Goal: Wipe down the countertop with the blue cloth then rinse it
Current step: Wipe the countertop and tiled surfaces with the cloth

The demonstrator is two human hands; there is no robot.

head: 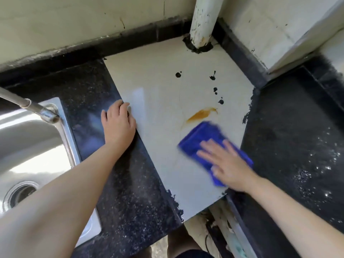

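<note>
A folded blue cloth [202, 138] lies on the pale tile section of the countertop [158, 86], just below an orange-brown smear [202, 114]. My right hand [226, 162] presses flat on the cloth with straight, spread fingers; both are motion-blurred. My left hand [118, 121] rests on the left edge of the pale tile where it meets the black granite, fingers bent at the tips, holding nothing.
A steel sink [28, 142] with a drain [19, 194] sits at the left, a metal tap [33, 108] reaching over it. Black speckled granite [290, 146] flanks the tile. A white pipe [203, 21] rises at the back corner. Black blotches [214, 84] mark the tile.
</note>
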